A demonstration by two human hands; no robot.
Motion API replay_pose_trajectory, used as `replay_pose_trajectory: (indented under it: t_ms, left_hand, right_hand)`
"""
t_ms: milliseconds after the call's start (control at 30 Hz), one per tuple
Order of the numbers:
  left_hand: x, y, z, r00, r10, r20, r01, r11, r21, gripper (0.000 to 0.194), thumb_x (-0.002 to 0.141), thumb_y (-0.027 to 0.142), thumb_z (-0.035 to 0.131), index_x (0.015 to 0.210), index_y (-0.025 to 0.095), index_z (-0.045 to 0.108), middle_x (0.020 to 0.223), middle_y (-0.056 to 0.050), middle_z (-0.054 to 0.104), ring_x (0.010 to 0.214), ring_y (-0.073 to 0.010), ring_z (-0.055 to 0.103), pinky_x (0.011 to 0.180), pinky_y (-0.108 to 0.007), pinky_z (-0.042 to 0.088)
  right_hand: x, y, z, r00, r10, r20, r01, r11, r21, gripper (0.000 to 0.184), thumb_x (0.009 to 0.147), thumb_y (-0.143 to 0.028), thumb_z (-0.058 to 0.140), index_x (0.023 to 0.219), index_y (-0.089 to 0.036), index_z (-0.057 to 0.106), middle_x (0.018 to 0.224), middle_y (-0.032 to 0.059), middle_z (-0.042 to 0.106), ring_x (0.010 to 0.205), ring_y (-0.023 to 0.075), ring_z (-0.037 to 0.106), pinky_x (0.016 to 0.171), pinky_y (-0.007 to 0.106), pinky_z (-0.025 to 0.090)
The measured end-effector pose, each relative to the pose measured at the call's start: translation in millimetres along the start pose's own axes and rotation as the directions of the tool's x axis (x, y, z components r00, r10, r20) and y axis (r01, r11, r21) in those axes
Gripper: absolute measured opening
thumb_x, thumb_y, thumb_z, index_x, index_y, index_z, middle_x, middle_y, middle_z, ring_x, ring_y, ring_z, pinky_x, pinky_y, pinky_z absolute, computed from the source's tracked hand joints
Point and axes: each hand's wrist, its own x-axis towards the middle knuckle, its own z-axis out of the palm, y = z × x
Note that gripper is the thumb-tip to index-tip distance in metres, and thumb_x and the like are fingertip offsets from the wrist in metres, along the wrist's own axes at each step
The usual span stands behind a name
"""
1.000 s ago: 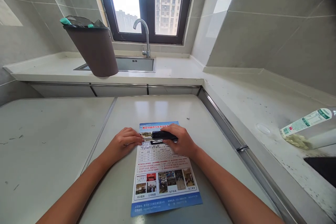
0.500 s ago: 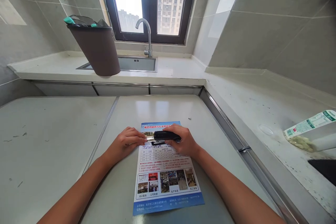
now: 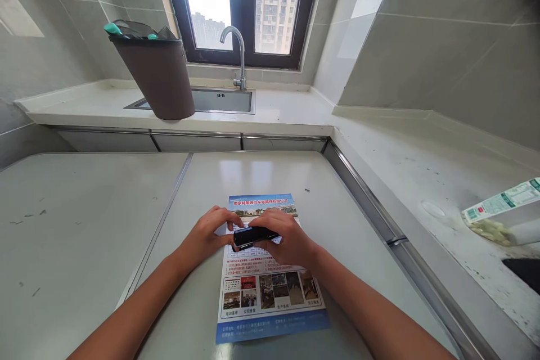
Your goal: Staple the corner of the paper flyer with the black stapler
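Observation:
A black stapler (image 3: 255,235) is held just above or on a printed flyer (image 3: 270,315); I cannot tell whether it touches the paper. My right hand (image 3: 287,236) wraps round its right end, fingers over the top and thumb along the near side. At the left end of the stapler my left hand (image 3: 213,230) curls in, thumb against the tip and index finger bent over the top edge. The flyer, with blue bands, red text, a table and photos, lies flat under both hands, partly covered by them.
The white folding table (image 3: 97,225) has a seam and several small dark bits on it. Beyond it stand a brown trash bin (image 3: 154,76), a sink (image 3: 223,101) and a faucet (image 3: 240,56). A labelled clear package (image 3: 502,214) lies on the right counter (image 3: 422,169).
The stapler has come down the flyer toward me and turned slightly. Its metal rail, seen before, is now hidden. My left fingers have moved from lying flat to curling round its tip.

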Motion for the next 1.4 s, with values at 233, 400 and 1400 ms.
replay_pose_trajectory:
  t_ms: [233, 400, 1400]
  left_hand:
    - [5, -7, 0.3, 0.998, -0.065, -0.011, 0.065, 0.995, 0.071, 0.026, 0.087, 0.041, 0.075, 0.104, 0.024, 0.066, 0.104, -0.005, 0.072, 0.100, -0.0227, 0.064, 0.088, -0.037, 0.053]
    - [7, -20, 9.2, 0.990, -0.144, 0.003, 0.135, 0.936, 0.326, 0.046, 0.098, 0.045, 0.056, 0.141, 0.029, 0.055, 0.153, -0.013, 0.050, 0.140, -0.0339, 0.045, 0.113, -0.059, 0.037]
    - [7, -43, -7.7, 0.815, -0.503, -0.288, 0.367, 0.832, -0.416, 0.028, 0.087, 0.029, 0.058, 0.100, 0.021, 0.081, 0.120, -0.009, 0.072, 0.114, -0.0269, 0.063, 0.097, -0.037, 0.047]
  right_hand:
    - [0, 6, 0, 0.993, -0.014, -0.116, 0.001, 0.994, -0.114, 0.027, 0.091, -0.029, 0.071, 0.117, -0.026, 0.063, 0.099, 0.0054, 0.075, 0.090, 0.0240, 0.069, 0.084, 0.042, 0.051]
    - [-1, 19, -18, 0.937, 0.072, -0.342, -0.181, 0.938, -0.296, 0.024, 0.093, -0.025, 0.066, 0.117, -0.025, 0.062, 0.103, 0.0066, 0.075, 0.092, 0.0263, 0.068, 0.086, 0.044, 0.046]
    - [-17, 70, -43, 0.796, 0.414, -0.441, -0.585, 0.714, -0.385, 0.028, 0.082, -0.023, 0.063, 0.109, -0.024, 0.064, 0.104, 0.0073, 0.073, 0.097, 0.0278, 0.065, 0.086, 0.039, 0.042]
